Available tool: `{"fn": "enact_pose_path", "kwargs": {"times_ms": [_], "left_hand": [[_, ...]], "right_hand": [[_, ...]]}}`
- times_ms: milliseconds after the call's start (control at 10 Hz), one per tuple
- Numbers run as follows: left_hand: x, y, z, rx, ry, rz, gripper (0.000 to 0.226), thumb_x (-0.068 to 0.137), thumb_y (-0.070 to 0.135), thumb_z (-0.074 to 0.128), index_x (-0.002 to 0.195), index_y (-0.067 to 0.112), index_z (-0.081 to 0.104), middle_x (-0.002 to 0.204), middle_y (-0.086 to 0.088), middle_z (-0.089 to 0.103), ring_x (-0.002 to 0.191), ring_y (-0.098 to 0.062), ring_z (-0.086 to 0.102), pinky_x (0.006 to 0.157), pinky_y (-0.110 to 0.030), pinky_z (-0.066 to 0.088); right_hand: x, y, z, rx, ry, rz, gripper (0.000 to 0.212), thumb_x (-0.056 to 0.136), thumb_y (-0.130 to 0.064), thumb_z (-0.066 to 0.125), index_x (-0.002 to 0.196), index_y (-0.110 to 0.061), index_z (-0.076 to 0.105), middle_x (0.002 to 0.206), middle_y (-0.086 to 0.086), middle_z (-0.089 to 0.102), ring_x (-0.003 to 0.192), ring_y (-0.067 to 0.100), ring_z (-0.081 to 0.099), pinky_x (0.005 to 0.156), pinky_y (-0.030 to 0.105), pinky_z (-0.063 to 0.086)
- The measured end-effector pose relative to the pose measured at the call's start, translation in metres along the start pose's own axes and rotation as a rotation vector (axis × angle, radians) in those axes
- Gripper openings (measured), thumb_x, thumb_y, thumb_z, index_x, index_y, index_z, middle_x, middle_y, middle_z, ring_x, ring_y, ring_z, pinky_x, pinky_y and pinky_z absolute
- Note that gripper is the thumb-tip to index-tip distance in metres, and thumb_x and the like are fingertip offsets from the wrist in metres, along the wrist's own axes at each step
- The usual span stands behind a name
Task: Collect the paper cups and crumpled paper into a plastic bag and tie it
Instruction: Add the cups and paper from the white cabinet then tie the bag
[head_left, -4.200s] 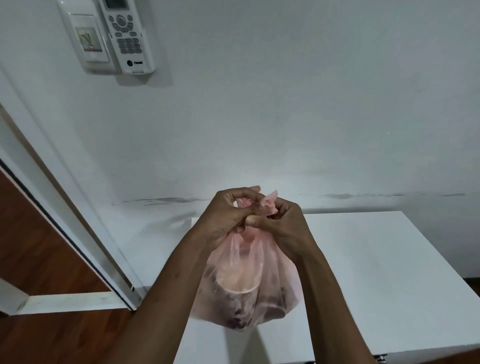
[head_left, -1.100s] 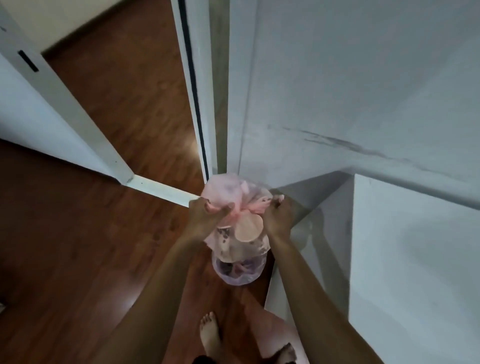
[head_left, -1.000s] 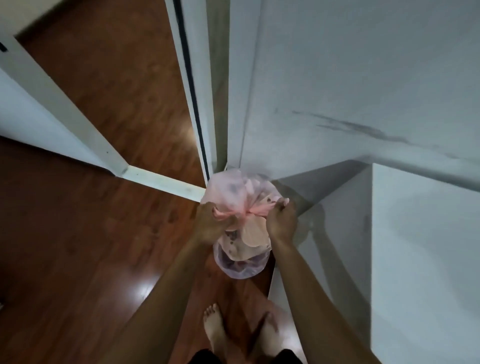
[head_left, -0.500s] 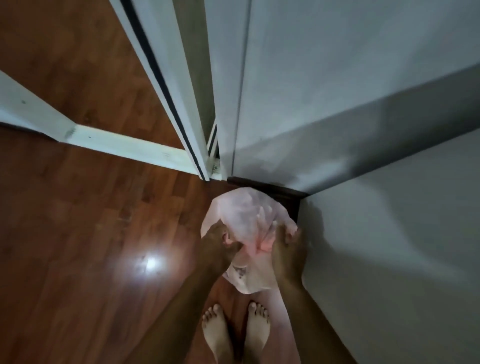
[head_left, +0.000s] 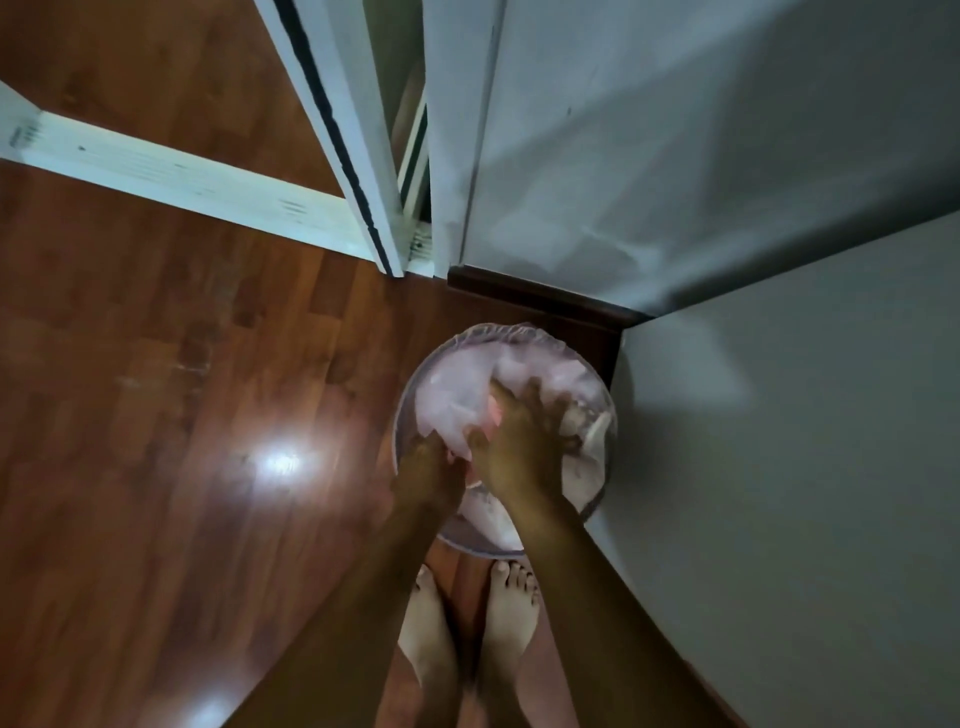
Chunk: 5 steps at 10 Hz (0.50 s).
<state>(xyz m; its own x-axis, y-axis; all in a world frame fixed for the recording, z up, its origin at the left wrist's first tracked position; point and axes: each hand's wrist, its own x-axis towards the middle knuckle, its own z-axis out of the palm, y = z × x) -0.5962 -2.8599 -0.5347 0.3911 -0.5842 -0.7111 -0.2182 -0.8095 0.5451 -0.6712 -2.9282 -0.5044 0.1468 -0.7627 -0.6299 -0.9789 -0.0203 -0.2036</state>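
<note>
Fingers of my right hand (head_left: 519, 441) pressed the tied pink plastic bag (head_left: 457, 400); my left hand (head_left: 428, 473) pinched its edge. A second before I held it aloft; now it sat inside the round bin (head_left: 605, 415) beside the desk (head_left: 805, 467), the job nearly finished.

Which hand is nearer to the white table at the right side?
The right hand. It presses the pink bag in the round bin, on the side toward the white table. The left hand lies farther from it, on the bag's floor side.
</note>
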Motion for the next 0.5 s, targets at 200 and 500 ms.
{"fn": "enact_pose_path", "kwargs": {"times_ms": [200, 500], "left_hand": [[0.009, -0.013, 0.005, 0.036, -0.07, -0.069, 0.048, 0.087, 0.044, 0.056, 0.123, 0.013, 0.05, 0.12, -0.009, 0.063, 0.112, -0.03, 0.062, 0.092, -0.044, 0.052], [-0.045, 0.031, -0.05, 0.129, -0.137, -0.105, 0.062, 0.094, 0.03, 0.063, 0.146, 0.011, 0.036, 0.147, -0.012, 0.047, 0.131, -0.028, 0.048, 0.105, -0.034, 0.04]], "right_hand": [[0.027, 0.0, 0.005, 0.138, -0.114, 0.018, 0.072, 0.088, -0.042, 0.06, 0.15, -0.028, 0.027, 0.159, 0.005, 0.024, 0.148, 0.031, 0.014, 0.118, 0.054, 0.018], [-0.047, 0.0, -0.048, 0.36, -0.064, 0.016, 0.075, 0.088, -0.042, 0.064, 0.151, -0.021, 0.029, 0.154, 0.006, 0.036, 0.141, 0.026, 0.034, 0.116, 0.042, 0.031]]}}
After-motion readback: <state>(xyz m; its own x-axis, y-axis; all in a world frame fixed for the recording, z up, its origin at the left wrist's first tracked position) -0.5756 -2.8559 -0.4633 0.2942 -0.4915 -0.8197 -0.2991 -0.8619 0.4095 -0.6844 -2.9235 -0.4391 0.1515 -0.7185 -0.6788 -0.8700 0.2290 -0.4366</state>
